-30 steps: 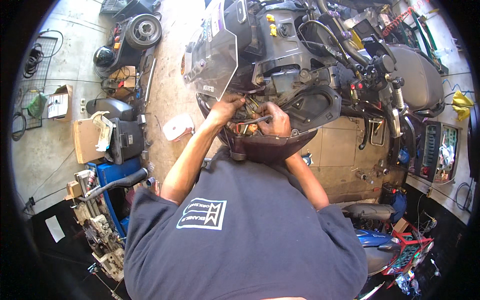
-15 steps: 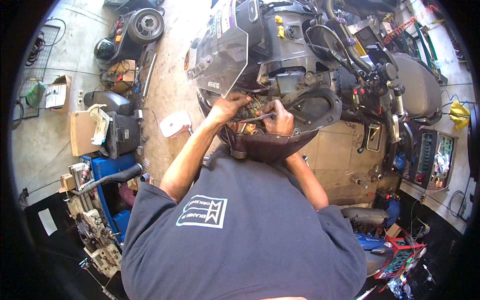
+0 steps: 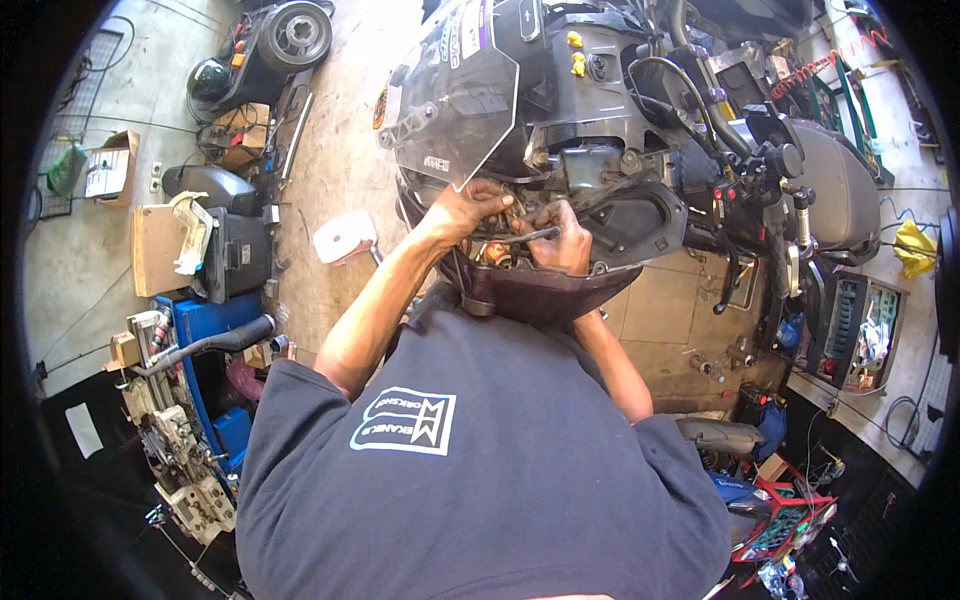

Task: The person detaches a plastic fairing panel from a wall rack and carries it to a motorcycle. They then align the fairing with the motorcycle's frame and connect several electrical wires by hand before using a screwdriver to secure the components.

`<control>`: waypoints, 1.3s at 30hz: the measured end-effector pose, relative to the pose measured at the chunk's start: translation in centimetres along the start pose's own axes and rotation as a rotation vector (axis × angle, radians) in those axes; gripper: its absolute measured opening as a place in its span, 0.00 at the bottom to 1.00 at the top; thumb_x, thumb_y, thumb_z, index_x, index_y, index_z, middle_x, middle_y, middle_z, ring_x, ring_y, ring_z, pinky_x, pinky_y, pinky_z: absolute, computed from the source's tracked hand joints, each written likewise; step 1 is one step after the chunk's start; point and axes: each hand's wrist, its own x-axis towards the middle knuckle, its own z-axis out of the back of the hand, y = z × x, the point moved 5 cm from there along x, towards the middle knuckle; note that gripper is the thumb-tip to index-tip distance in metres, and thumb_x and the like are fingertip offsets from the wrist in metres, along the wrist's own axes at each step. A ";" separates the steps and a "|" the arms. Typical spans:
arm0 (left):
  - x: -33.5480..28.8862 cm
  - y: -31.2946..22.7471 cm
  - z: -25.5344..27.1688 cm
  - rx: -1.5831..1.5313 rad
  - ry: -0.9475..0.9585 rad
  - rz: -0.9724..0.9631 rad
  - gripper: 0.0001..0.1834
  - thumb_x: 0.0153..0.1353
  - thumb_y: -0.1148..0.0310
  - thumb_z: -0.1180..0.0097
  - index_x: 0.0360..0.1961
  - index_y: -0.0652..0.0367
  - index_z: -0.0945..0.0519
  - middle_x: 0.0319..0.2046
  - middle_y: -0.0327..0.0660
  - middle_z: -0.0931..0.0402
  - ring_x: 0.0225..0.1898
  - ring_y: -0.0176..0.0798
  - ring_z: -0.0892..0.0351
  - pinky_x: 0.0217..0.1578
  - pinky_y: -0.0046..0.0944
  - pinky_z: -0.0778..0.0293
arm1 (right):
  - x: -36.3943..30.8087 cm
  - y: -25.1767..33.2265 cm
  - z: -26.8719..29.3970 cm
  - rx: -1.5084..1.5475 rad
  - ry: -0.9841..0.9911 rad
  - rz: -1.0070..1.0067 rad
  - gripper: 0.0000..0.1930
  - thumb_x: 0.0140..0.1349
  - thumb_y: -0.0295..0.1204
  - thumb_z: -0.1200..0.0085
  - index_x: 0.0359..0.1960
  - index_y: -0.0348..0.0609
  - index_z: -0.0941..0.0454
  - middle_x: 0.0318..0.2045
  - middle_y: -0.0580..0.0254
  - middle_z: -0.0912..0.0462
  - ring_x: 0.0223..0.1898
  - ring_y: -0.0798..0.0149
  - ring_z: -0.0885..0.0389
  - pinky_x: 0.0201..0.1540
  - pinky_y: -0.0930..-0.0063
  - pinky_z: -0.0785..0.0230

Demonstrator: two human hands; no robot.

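Both my hands work inside the opened front of a dark motorcycle (image 3: 580, 90), just below its clear windscreen (image 3: 462, 110). My left hand (image 3: 468, 212) is closed, thumb and forefinger pinched on a thin wire (image 3: 519, 209). Close beside it, my right hand (image 3: 562, 240) is curled shut around a dark sleeved cable (image 3: 530, 236), which slants across the opening. An orange and silver part (image 3: 494, 255) shows beneath the cable. The ends of the wires are hidden by my fingers. A dark fairing panel (image 3: 545, 292) curves along the near side of my hands.
A black seat (image 3: 835, 185) and handlebar lever (image 3: 792, 270) lie to the right. On the floor at left are a white and pink plastic piece (image 3: 345, 238), a dark case (image 3: 240, 255) and a blue cabinet (image 3: 208, 345). A red tool rack (image 3: 790, 520) stands at lower right.
The view has shifted slightly, so the motorcycle appears a little further right. My fingers have moved slightly, and the yellow wire between my hands shows less. Both hands stay at the opening.
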 end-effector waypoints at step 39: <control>-1.1 -1.0 -0.1 -0.205 -0.042 -0.003 0.16 0.66 0.64 0.36 0.48 0.63 0.22 0.34 0.38 0.19 0.38 0.31 0.21 0.42 0.32 0.27 | 0.4 1.2 0.0 0.029 -0.090 0.014 0.15 0.55 0.28 0.28 0.30 0.42 0.27 0.23 0.60 0.16 0.20 0.70 0.21 0.25 0.72 0.28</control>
